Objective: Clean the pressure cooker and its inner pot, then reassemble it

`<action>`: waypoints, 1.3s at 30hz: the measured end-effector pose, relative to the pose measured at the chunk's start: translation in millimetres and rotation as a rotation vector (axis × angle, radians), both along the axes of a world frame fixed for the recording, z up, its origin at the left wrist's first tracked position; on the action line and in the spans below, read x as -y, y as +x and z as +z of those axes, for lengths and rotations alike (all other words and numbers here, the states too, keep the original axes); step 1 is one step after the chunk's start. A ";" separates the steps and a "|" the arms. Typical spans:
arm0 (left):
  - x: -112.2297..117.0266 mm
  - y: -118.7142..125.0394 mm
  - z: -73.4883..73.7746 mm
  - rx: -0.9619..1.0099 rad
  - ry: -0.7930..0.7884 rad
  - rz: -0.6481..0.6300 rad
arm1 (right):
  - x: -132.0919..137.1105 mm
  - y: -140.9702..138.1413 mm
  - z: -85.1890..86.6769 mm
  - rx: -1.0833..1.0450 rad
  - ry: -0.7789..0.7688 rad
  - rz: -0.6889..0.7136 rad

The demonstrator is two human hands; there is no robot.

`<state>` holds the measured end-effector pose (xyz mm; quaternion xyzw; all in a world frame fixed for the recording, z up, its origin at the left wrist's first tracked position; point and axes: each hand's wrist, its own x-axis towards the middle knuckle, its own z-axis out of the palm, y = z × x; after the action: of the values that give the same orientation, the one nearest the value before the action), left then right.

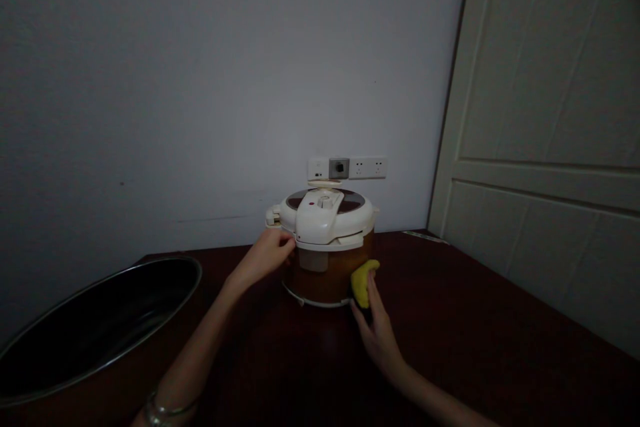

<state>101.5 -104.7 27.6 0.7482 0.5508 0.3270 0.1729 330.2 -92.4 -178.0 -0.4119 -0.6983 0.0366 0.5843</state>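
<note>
A pressure cooker (325, 247) with a cream lid and brown body stands on a dark wooden table (475, 333) near the wall. My left hand (267, 255) rests against the cooker's left side just under the lid rim, fingers curled on it. Against the lower right of the brown body, a yellow sponge (363, 282) is pressed by the fingers of my right hand (377, 330). A bracelet (165, 410) is on my left wrist.
A large dark metal basin (95, 327) sits at the left of the table. A white power strip (347, 167) is fixed to the wall behind the cooker. A pale door (545, 147) stands at the right, close to the table's edge.
</note>
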 end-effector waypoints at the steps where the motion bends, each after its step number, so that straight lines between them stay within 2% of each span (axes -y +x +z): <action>1: 0.1 0.3 0.1 -0.002 0.006 0.001 | 5.9 -0.3 1.1 0.093 0.045 0.020; 4: 0.3 0.3 0.1 -0.002 0.008 0.000 | 6.3 13.9 15.8 0.446 0.246 0.093; 7: 0.7 -0.8 0.0 -0.001 0.002 -0.004 | -10.8 41.4 35.7 0.803 0.472 0.179; 10: 0.7 -1.9 -0.4 0.010 -0.008 -0.022 | -24.8 61.2 48.9 1.011 0.547 0.242; 12: 0.5 -2.1 -0.8 0.021 -0.018 -0.024 | -27.3 60.3 53.1 1.071 0.560 0.273; 14: 0.6 -2.0 -1.5 0.029 -0.021 -0.020 | -25.7 44.7 54.7 1.101 0.602 0.306; 17: 1.6 -1.5 -2.5 0.041 -0.009 -0.024 | -21.0 0.5 54.8 1.122 0.662 0.330; 19: 2.9 -1.4 -3.0 0.041 -0.007 -0.027 | -18.5 -28.7 54.7 1.131 0.659 0.322; 21: 4.4 -2.0 -3.0 0.041 -0.013 -0.040 | -17.1 -43.8 53.8 1.130 0.657 0.313; 24: 6.0 -3.7 -2.0 0.041 -0.030 -0.064 | -18.4 -26.2 48.5 1.105 0.702 0.306; 26: 6.3 -4.6 -1.2 0.035 -0.041 -0.069 | -21.5 8.0 42.8 1.097 0.713 0.291; 29: 5.5 -4.1 -0.6 0.044 -0.053 -0.068 | -28.8 67.5 35.4 1.100 0.625 0.227; 32: 3.2 -2.6 -1.9 0.077 -0.056 -0.071 | -33.9 104.9 32.4 1.089 0.533 0.125; 35: -0.1 -5.8 -4.8 0.086 -0.042 -0.088 | -26.9 103.1 33.1 1.061 0.520 0.159; 39: 1.4 -21.4 -9.1 -0.041 -0.064 -0.087 | 1.2 57.2 38.2 1.032 0.559 0.355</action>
<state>80.1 -106.1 18.6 0.7722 0.5313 0.2858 0.1993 387.4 -93.5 -139.8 -0.0851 -0.9323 -0.2555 0.2415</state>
